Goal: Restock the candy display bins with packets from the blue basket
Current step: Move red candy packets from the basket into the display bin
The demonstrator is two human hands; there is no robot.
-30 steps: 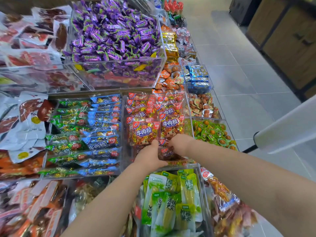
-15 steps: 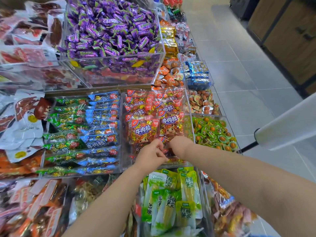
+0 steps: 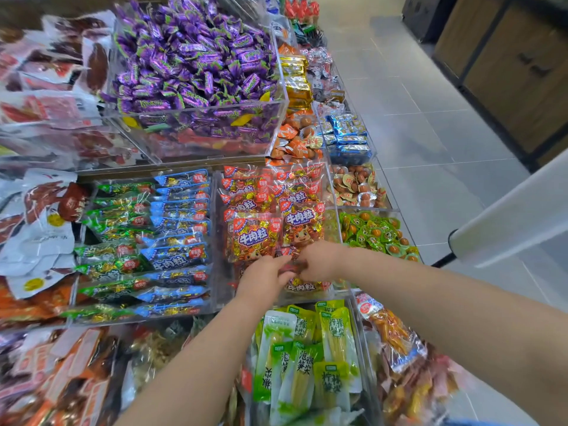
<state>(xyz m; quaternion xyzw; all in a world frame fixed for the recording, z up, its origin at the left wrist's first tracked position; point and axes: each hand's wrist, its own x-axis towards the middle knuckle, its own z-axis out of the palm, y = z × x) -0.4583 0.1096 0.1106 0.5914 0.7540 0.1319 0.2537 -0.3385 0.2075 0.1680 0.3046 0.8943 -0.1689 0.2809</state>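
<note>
Left grip (image 3: 264, 276), right grip (image 3: 319, 261) both pinch red packet (image 3: 293, 268) at front of clear bin (image 3: 220, 272); stacked packets (image 3: 255, 238) behind read 牛肉粒 "Beef cubes"

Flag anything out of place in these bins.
In the purple candy bin, a few yellow wrappers and a green one sit against the front wall among purple sweets, so they look stray. Nothing spilled or torn shows.

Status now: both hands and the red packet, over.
Left hand and right hand both pinch one red packet. Packet low at near end of the red-packet bin. Nothing blocks it.
</note>
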